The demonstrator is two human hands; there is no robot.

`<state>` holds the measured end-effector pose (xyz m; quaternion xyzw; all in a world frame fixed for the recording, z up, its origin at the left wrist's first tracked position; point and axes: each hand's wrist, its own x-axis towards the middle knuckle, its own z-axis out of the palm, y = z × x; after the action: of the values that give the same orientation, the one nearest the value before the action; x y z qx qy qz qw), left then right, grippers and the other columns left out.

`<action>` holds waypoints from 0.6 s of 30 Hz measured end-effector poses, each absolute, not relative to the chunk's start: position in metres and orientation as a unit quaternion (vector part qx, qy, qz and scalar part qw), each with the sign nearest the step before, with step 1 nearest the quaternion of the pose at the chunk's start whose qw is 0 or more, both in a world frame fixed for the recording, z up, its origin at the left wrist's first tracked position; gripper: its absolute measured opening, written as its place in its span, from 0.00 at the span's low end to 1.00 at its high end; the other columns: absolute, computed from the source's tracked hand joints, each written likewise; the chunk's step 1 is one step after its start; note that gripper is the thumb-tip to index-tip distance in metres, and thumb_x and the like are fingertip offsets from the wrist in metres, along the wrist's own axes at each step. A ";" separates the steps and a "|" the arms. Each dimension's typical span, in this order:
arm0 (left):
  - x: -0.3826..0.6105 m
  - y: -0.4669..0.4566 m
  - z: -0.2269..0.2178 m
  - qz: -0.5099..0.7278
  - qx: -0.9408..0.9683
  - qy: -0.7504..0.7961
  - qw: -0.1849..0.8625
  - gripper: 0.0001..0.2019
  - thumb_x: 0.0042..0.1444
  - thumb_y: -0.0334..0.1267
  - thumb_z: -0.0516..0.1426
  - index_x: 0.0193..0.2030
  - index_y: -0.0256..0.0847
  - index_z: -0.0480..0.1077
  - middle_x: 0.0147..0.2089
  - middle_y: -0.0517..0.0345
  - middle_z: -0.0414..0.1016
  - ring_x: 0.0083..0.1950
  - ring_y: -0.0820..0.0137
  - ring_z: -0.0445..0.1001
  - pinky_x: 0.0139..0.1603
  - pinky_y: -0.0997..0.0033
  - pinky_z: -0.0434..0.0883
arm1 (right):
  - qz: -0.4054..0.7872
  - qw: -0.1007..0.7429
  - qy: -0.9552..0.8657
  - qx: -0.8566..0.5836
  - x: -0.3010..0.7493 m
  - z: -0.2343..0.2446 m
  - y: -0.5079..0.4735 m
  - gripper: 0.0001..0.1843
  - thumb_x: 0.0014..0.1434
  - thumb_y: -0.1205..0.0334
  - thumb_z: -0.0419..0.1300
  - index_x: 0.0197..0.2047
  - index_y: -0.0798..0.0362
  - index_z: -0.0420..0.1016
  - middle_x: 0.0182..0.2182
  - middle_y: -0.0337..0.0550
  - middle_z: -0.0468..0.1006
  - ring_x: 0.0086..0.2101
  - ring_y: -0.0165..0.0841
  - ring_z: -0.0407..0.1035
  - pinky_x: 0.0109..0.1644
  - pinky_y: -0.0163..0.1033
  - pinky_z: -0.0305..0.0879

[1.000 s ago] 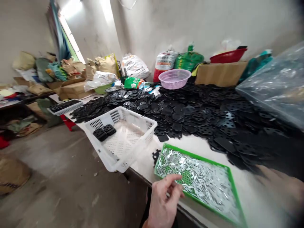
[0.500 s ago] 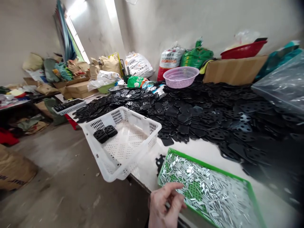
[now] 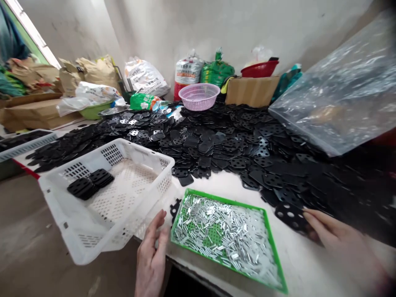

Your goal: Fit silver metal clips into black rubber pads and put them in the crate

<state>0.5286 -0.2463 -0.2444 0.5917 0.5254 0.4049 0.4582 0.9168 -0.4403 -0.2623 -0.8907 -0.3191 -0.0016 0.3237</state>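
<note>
My right hand (image 3: 337, 235) pinches a flat black plate with round holes (image 3: 291, 216) between thumb and fingers, at the near edge of a large heap of similar black plates (image 3: 210, 144). My left hand (image 3: 151, 253) is raised at the table's front edge, fingers extended and thumb apart, with nothing in it. It lies between a white perforated basket (image 3: 120, 225) and a green tray (image 3: 229, 201) full of short silvery metal pins (image 3: 235, 231). Two small stacks of black plates (image 3: 89, 183) sit in the basket. Another black piece (image 3: 175, 209) shows partly behind the tray's left edge.
Behind the heap stand a pink plastic basket (image 3: 199, 97), a cardboard box (image 3: 252, 91) and several filled sacks (image 3: 145, 78). A clear plastic bag (image 3: 337, 90) rises at the right. Another shallow basket (image 3: 27, 146) is at the far left.
My view has turned right. My left hand has moved off the tray's edge to its left, and its fingers have spread. My right hand has come into view holding a black plate.
</note>
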 end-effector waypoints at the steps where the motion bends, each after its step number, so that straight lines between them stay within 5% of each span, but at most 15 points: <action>1: 0.530 -0.242 -0.242 0.383 0.609 0.515 0.467 0.27 0.57 0.55 0.57 0.62 0.48 0.67 0.62 0.50 0.71 0.64 0.56 0.67 0.64 0.53 0.63 | 0.037 0.354 -0.293 -0.887 0.913 -0.257 -0.438 0.14 0.54 0.47 0.55 0.38 0.37 0.80 0.34 0.52 0.83 0.26 0.46 0.77 0.30 0.47 0.72; 4: 0.536 -0.234 -0.234 0.352 0.640 0.484 0.482 0.30 0.57 0.56 0.56 0.64 0.47 0.65 0.63 0.51 0.70 0.64 0.56 0.67 0.67 0.51 0.59 | 0.112 0.403 -0.284 -0.863 0.902 -0.241 -0.436 0.14 0.52 0.47 0.58 0.34 0.43 0.81 0.34 0.50 0.83 0.28 0.46 0.76 0.32 0.47 0.73; 11: 0.539 -0.211 -0.239 0.319 0.691 0.468 0.450 0.28 0.50 0.58 0.60 0.56 0.49 0.73 0.59 0.58 0.75 0.64 0.52 0.67 0.69 0.48 0.54 | 0.120 0.265 -0.446 -0.847 0.890 -0.216 -0.449 0.20 0.64 0.52 0.48 0.29 0.50 0.77 0.21 0.39 0.72 0.24 0.33 0.65 0.28 0.35 0.60; 18: 0.548 -0.198 -0.243 0.361 0.706 0.468 0.390 0.23 0.46 0.62 0.61 0.44 0.51 0.79 0.49 0.61 0.81 0.57 0.50 0.73 0.65 0.44 0.61 | 0.089 0.232 -0.456 -0.855 0.893 -0.218 -0.464 0.20 0.67 0.54 0.46 0.37 0.49 0.79 0.29 0.41 0.79 0.29 0.34 0.71 0.34 0.37 0.63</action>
<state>0.5477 -0.1982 -0.2429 0.7058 0.4684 0.3611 0.3900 0.8930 -0.4639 -0.2180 -0.8547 -0.4555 0.0894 0.2322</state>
